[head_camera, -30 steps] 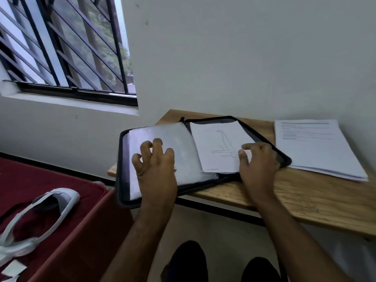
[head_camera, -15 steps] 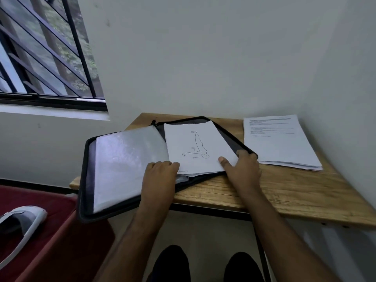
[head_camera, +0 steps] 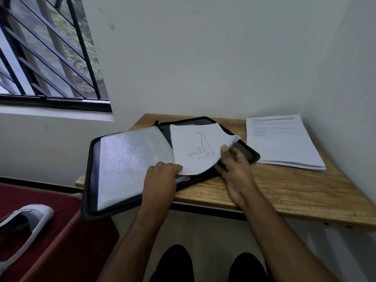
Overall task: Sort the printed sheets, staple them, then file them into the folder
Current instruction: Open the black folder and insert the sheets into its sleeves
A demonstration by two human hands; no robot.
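Right hand [head_camera: 234, 169] fingers [head_camera: 224, 150] curl round the right edge of the sheets [head_camera: 195, 147], lifting it so the paper bows upward; top page shows a line drawing of a figure with legs raised. Left hand [head_camera: 160, 176] fingers curled, knuckles up, pinning the sheets' lower left corner against the open black folder [head_camera: 91, 176]. Left of that hand, the folder's clear plastic sleeves [head_camera: 130, 163]. Right of the right hand, a stack of printed pages [head_camera: 280, 143] on the wooden surface [head_camera: 284, 192].
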